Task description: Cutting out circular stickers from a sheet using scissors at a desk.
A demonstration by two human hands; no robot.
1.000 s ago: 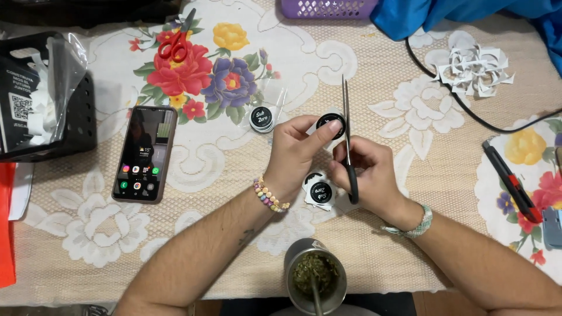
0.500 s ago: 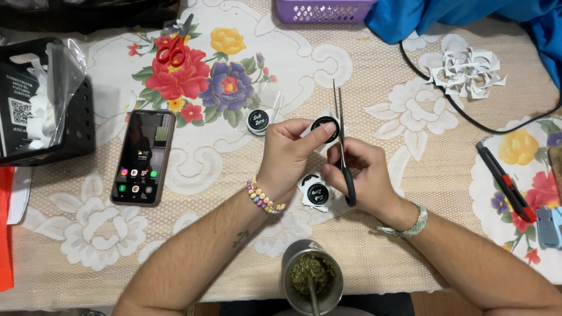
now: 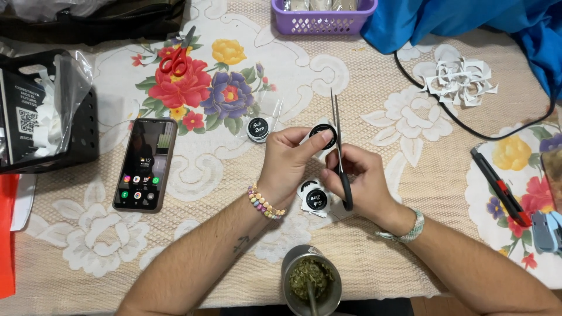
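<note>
Just right of the smartphone (image 3: 144, 164) on a floral tablecloth (image 3: 193, 88), the left hand (image 3: 287, 164) pinches a thin, floppy-looking round black sticker (image 3: 322, 136) by its paper edge while the right hand (image 3: 363, 187), closed around black-handled scissors (image 3: 341, 158), trims beside it.

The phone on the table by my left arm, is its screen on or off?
On. The phone lies flat and face up on the tablecloth, and its screen glows with a wallpaper and rows of coloured app icons.
</note>
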